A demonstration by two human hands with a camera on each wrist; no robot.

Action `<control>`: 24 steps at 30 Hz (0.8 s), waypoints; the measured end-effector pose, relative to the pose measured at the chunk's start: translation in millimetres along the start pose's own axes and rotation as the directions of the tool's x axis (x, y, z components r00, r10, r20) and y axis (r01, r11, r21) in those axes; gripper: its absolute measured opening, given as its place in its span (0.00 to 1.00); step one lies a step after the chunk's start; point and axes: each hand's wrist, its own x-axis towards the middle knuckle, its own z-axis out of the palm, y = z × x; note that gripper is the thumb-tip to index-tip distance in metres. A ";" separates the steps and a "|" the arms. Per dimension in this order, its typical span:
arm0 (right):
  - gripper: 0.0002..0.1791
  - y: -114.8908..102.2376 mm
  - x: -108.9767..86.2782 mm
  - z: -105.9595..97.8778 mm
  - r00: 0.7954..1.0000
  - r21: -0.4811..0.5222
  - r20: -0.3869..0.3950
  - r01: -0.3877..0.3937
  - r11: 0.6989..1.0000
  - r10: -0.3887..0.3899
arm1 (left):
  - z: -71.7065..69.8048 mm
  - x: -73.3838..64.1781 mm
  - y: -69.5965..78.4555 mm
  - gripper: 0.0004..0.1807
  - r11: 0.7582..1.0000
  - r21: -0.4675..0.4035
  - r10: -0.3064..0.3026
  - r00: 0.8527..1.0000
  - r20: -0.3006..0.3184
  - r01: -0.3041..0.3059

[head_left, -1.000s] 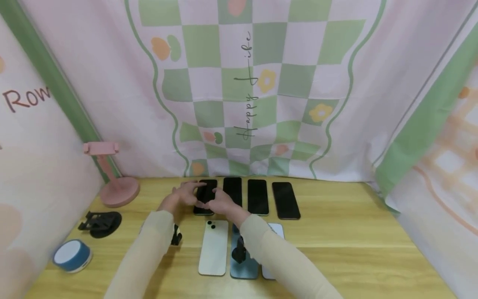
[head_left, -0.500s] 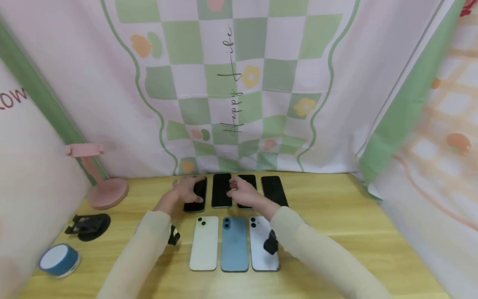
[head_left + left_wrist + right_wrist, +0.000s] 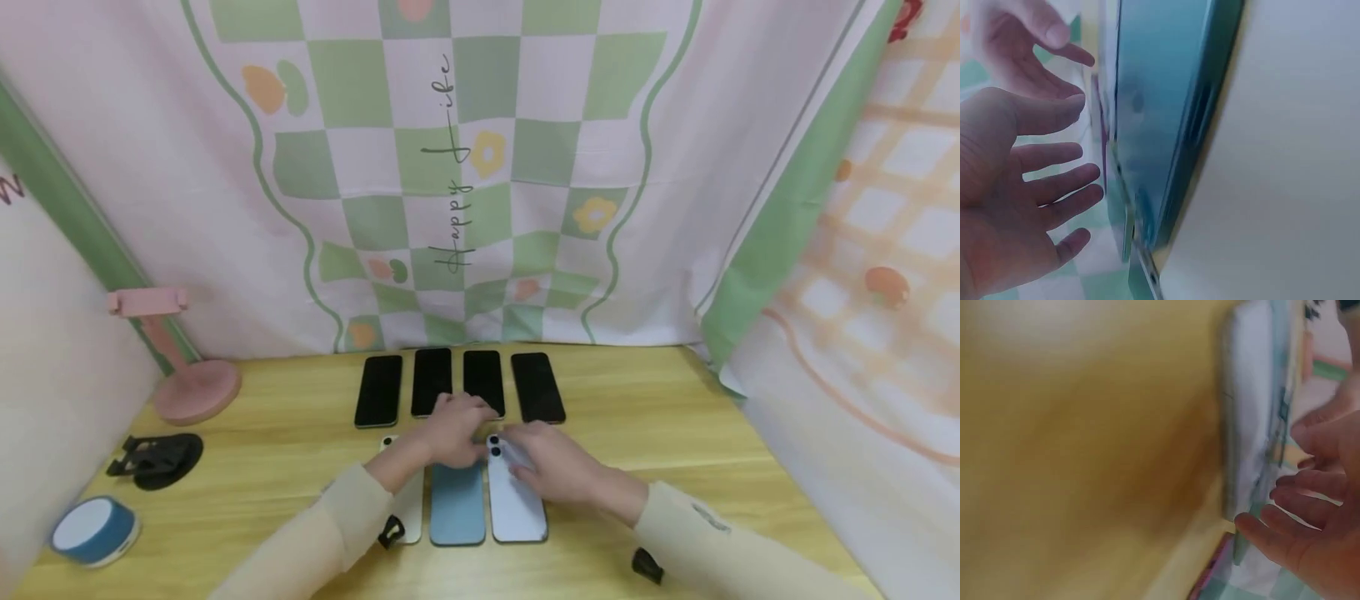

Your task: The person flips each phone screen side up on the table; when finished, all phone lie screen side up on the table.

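Observation:
My left hand (image 3: 452,432), fingers spread and holding nothing, hovers over the upper end of a blue phone (image 3: 458,510) lying back up. My right hand (image 3: 561,468) is over the upper right part of a pale lavender phone (image 3: 517,512), fingers loosely bent; whether they touch it I cannot tell. Partly under my left forearm lies a cream phone (image 3: 409,510). The left wrist view has the blue phone's edge (image 3: 1194,119) close up, beside the open left hand (image 3: 1029,181). In the right wrist view the right hand (image 3: 1316,506) is near the lavender phone's end.
Behind them lies a row of dark-screened phones, from a left one (image 3: 378,392) to a right one (image 3: 537,387). On the left stand a pink phone stand (image 3: 197,392), a folded black stand (image 3: 157,460) and a blue-and-white round device (image 3: 95,531). A patterned curtain (image 3: 420,167) hangs behind the table.
Both hands have left the back row and come nearer, the left off the leftmost dark phone to above the blue one, the right to the lavender one. The head view has shifted rightward.

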 end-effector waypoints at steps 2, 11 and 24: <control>0.25 0.3 -14.7 2.6 0.999 -0.052 0.007 0.048 0.997 -0.048 | 3.5 0.4 8.3 0.29 1.000 0.017 0.007 1.000 0.025 -0.007; 0.30 -4.9 -52.1 16.9 0.994 -0.067 0.079 0.077 0.995 -0.072 | 14.4 1.0 15.2 0.27 0.999 0.028 0.019 0.999 0.048 -0.020; 0.29 -9.4 -62.1 22.0 0.991 -0.062 0.121 0.059 0.996 -0.051 | 19.1 0.1 19.9 0.29 0.997 -0.069 0.031 0.999 0.024 -0.030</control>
